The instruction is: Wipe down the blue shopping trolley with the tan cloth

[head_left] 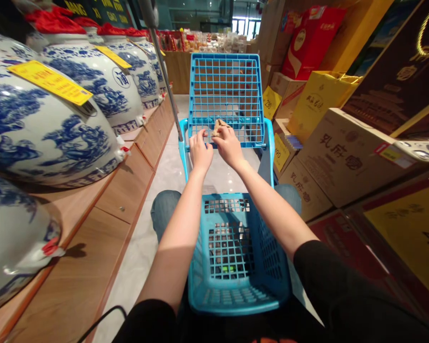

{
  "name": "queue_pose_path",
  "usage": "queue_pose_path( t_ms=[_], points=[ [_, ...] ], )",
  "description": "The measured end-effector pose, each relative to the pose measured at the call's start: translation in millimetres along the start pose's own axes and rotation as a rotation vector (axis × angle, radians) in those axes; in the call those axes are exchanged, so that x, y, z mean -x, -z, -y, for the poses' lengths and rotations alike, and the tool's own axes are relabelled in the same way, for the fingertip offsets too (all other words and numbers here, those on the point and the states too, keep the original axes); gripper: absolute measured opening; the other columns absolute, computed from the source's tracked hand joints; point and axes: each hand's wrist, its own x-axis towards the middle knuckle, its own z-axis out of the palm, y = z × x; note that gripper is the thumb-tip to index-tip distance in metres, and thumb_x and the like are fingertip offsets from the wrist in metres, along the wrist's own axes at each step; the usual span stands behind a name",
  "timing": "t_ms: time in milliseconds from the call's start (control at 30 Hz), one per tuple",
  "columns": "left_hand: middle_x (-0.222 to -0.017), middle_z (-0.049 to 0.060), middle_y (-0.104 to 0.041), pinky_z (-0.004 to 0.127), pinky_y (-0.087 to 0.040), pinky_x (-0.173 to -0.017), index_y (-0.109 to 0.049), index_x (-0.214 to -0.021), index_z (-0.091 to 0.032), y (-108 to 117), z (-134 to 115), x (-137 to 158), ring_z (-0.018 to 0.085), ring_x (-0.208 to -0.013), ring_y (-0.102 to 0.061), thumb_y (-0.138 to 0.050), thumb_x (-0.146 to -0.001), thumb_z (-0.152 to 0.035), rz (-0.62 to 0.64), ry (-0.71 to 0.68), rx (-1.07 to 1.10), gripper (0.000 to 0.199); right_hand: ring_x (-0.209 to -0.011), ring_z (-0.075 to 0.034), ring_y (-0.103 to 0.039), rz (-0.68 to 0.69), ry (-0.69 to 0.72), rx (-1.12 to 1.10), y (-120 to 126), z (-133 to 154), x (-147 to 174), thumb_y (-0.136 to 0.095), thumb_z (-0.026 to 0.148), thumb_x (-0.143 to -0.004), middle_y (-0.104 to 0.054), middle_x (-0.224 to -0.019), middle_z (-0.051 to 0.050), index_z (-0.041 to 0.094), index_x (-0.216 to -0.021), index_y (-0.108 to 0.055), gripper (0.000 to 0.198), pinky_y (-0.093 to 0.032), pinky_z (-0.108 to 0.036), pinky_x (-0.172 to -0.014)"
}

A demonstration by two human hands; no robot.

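A blue shopping cart [270,152] stands right in front of me, with a tilted plastic grid panel [225,56] at its far end and a deep basket [236,302] between my knees. In my right hand [229,146] is a crumpled beige cloth [220,126], pinched between the fingers and pressed near the lower part of the grid. Just to its left, my left hand [201,153] rests on the lower edge of the same panel, fingers bent over the bars. Its fingertips are partly hidden.
Large blue-and-white porcelain jars [82,85] with red cloth tops line a wooden shelf [121,190] on my left. Stacked cartons [343,152] and a yellow gift bag [316,100] stand close on the right. A grey pole [166,81] rises beside the cart.
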Motion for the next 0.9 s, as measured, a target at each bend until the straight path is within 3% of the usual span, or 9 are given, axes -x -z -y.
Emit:
queue_pose_path(
  t_ms=[167,267,333,467,533,633,800,900],
  points=[
    [-0.131,0.011,-0.071,0.049,-0.041,-0.129,-0.064,-0.132,-0.022,6,4,-2,0.029,-0.136,-0.060,-0.050,-0.078,0.006,-0.048,0.061,0.019,0.062,-0.131,-0.033,-0.053,-0.293,-0.221,-0.058,27,-62,-9,-0.047,0.021,-0.103,-0.057,-0.133,-0.014,0.023,-0.106,-0.075,0.029,-0.054,-0.058,-0.109],
    [-0.130,0.009,-0.072,0.049,-0.041,-0.129,-0.065,-0.129,-0.023,6,4,-2,0.028,-0.137,-0.060,-0.050,-0.078,0.007,-0.054,0.063,0.043,0.061,-0.129,-0.032,-0.055,-0.419,-0.286,-0.058,30,-74,-8,-0.045,0.017,-0.101,-0.055,-0.132,-0.015,0.020,-0.110,-0.076,0.033,-0.052,-0.061,-0.113],
    [-0.130,0.008,-0.072,0.049,-0.042,-0.128,-0.065,-0.128,-0.024,5,2,-2,0.028,-0.136,-0.061,-0.049,-0.078,0.007,-0.053,0.054,0.044,0.061,-0.129,-0.032,-0.055,-0.345,-0.220,-0.044,22,-56,-5,-0.044,0.016,-0.101,-0.057,-0.134,-0.015,0.021,-0.114,-0.076,0.035,-0.054,-0.059,-0.112],
    [-0.132,0.010,-0.072,0.047,-0.043,-0.127,-0.066,-0.130,-0.023,6,0,-1,0.028,-0.136,-0.060,-0.048,-0.079,0.005,-0.043,0.052,0.003,0.061,-0.137,-0.031,-0.052,0.005,0.019,-0.018,-2,3,-1,-0.044,0.019,-0.105,-0.063,-0.141,-0.012,0.027,-0.114,-0.077,0.035,-0.059,-0.050,-0.107],
    [-0.133,0.011,-0.072,0.047,-0.043,-0.127,-0.066,-0.130,-0.022,8,0,-1,0.029,-0.136,-0.060,-0.048,-0.079,0.004,-0.049,0.054,-0.024,0.060,-0.139,-0.031,-0.052,0.099,0.085,-0.018,-6,16,-3,-0.046,0.020,-0.105,-0.064,-0.144,-0.011,0.026,-0.113,-0.077,0.033,-0.058,-0.048,-0.109],
    [-0.130,0.009,-0.073,0.046,-0.043,-0.127,-0.066,-0.130,-0.024,12,2,-1,0.028,-0.135,-0.062,-0.048,-0.079,0.003,-0.072,0.053,-0.044,0.061,-0.140,-0.031,-0.052,0.032,0.034,-0.030,4,-1,-10,-0.048,0.024,-0.106,-0.063,-0.146,-0.009,0.029,-0.121,-0.076,0.033,-0.056,-0.050,-0.113],
    [-0.130,0.009,-0.073,0.047,-0.044,-0.126,-0.067,-0.130,-0.024,14,2,0,0.028,-0.134,-0.062,-0.048,-0.080,0.002,-0.059,0.057,-0.062,0.060,-0.137,-0.035,-0.055,-0.257,-0.242,-0.019,32,-65,-16,-0.045,0.021,-0.104,-0.059,-0.143,-0.014,0.024,-0.129,-0.073,0.037,-0.056,-0.061,-0.111],
    [-0.129,0.010,-0.073,0.047,-0.043,-0.127,-0.067,-0.131,-0.022,12,-2,0,0.029,-0.134,-0.061,-0.048,-0.080,0.002,-0.034,0.065,-0.063,0.060,-0.137,-0.033,-0.055,-0.232,-0.257,-0.010,31,-57,-13,-0.043,0.014,-0.102,-0.057,-0.143,-0.016,0.021,-0.129,-0.073,0.041,-0.053,-0.059,-0.117]
  ],
)
